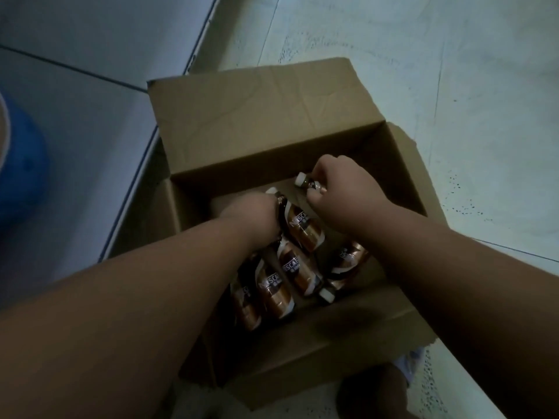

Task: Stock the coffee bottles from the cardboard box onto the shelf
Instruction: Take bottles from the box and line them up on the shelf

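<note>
An open cardboard box (272, 122) sits on the floor below me with several brown coffee bottles lying in it. Both my hands are inside the box. My left hand (254, 216) is closed around the neck end of one bottle (302, 228), whose white cap shows just beyond my fingers. My right hand (341, 189) is closed on another bottle (305, 182), of which only the white cap and neck show. More bottles (296, 270) lie side by side under my forearms, one (348, 261) with its cap towards me. No shelf is in view.
The box flaps stand open at the far side, right (405, 164) and near side (332, 337). Pale tiled floor (453, 71) surrounds the box. A grey-blue panel (90, 40) runs along the left, with a blue round object (21, 164) at the left edge.
</note>
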Tool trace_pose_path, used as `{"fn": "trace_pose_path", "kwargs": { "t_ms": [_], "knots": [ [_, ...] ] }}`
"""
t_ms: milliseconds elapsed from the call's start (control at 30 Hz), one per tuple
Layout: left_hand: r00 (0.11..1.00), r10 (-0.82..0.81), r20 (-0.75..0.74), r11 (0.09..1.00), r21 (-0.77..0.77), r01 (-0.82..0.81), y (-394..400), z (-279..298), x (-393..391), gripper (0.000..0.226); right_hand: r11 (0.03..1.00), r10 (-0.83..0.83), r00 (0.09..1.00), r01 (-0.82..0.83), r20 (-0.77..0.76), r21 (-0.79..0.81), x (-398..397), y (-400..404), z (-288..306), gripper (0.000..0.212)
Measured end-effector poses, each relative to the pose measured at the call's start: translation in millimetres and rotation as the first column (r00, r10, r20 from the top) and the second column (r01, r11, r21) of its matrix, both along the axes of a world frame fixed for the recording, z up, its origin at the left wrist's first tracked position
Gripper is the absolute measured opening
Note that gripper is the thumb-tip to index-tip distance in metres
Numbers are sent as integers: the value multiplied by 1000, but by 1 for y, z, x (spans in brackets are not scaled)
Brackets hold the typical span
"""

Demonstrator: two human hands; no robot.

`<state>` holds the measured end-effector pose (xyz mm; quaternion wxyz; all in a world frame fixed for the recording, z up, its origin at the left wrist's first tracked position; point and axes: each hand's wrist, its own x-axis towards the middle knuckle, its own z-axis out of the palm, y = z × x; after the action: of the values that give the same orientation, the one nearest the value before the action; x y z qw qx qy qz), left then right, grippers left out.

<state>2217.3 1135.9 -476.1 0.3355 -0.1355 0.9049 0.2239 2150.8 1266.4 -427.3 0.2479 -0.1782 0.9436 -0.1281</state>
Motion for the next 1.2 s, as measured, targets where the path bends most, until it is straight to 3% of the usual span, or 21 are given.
{"fn": "trace_pose_path", "kwargs": {
  "t_ms": [100,233,333,467,533,667,800,967,1067,1200],
  "knots": [
    [935,330,132,934,98,-344,5,-39,-14,34,997,15,999,-18,47,70,-25,1,-42,25],
    [723,626,290,739,76,-670,11,-75,-32,54,970,41,986,-79,164,231,-50,-12,-94,48],
    [629,723,286,619,136,-773,16,-89,-39,46,945,36,976,-103,214,312,-58,-15,-120,56],
    [544,794,273,501,213,-839,21,-94,-49,36,942,45,988,-92,149,323,-57,-6,-122,50],
    [524,805,280,472,235,-850,26,-85,-50,26,958,-25,990,-17,141,285,-54,0,-106,52],
    [436,810,393,328,313,-891,30,-58,-47,23,973,-226,931,201,286,114,-42,19,-71,42],
    [529,769,359,425,331,-843,28,-68,-45,24,943,-328,912,330,246,33,-36,33,-68,50],
    [715,682,151,673,252,-695,37,-94,-61,22,918,-368,914,386,171,-86,-44,41,-80,52],
    [673,734,96,631,271,-727,42,-98,-61,32,878,-421,893,445,158,-178,-46,45,-76,44],
    [620,785,12,570,378,-729,39,-49,-48,43,885,-382,916,400,122,-238,-42,44,-22,34]
  ]
}}
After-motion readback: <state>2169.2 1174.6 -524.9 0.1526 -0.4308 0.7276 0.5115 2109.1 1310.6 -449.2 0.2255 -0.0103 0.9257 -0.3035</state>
